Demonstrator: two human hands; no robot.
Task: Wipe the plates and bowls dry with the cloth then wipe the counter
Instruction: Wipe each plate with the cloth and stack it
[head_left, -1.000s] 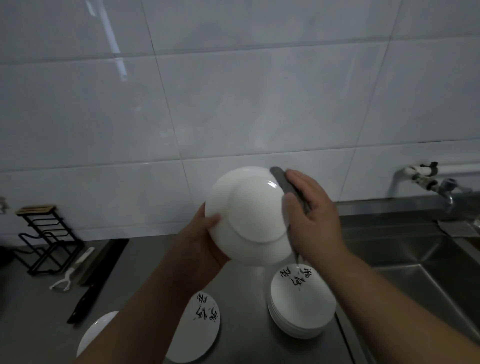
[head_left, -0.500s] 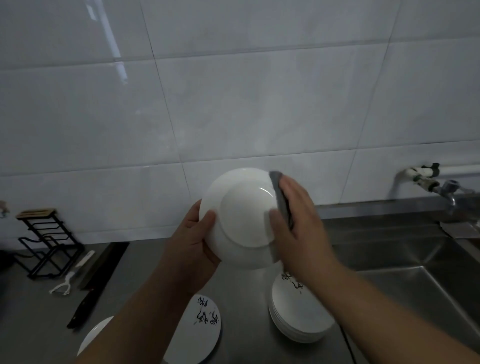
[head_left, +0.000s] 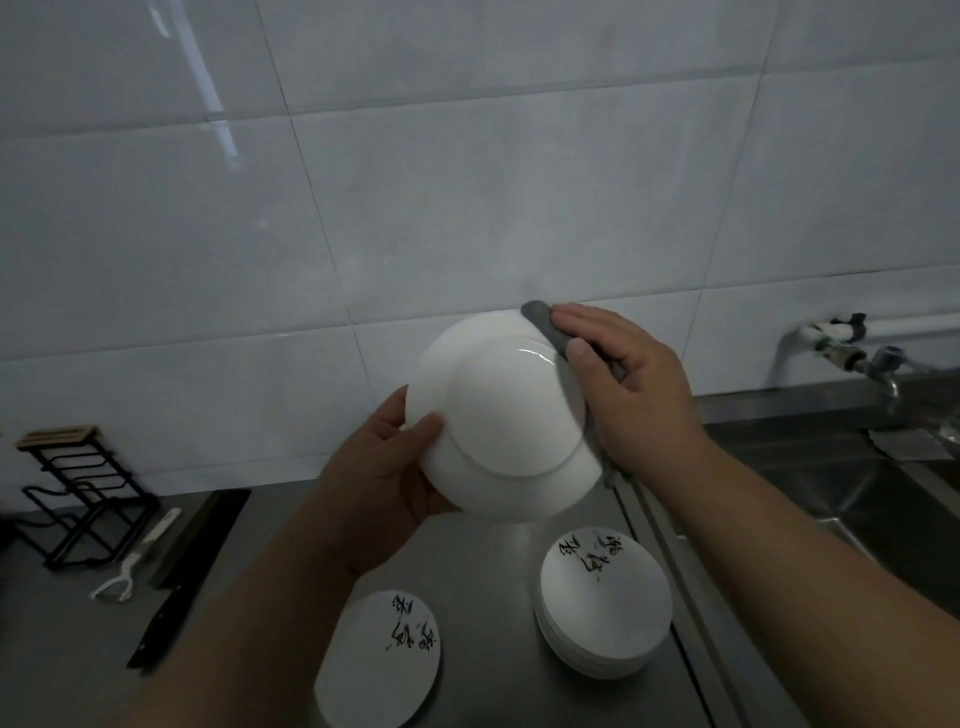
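Left hand (head_left: 384, 483) grips the white plate (head_left: 506, 415) at its rim, underside toward the camera, held above the bench (head_left: 493, 561) — right hand (head_left: 631, 395) pinches the grey cloth (head_left: 545, 325) over the far edge. Glazed ceramic: stiff, slippery when wet, breakable — best held by the rim.

The scene is dim and grey. A streak of glare (head_left: 208, 98) marks the wall tiles (head_left: 519, 182) at eleven o'clock; wide-angle distortion bends the edges.
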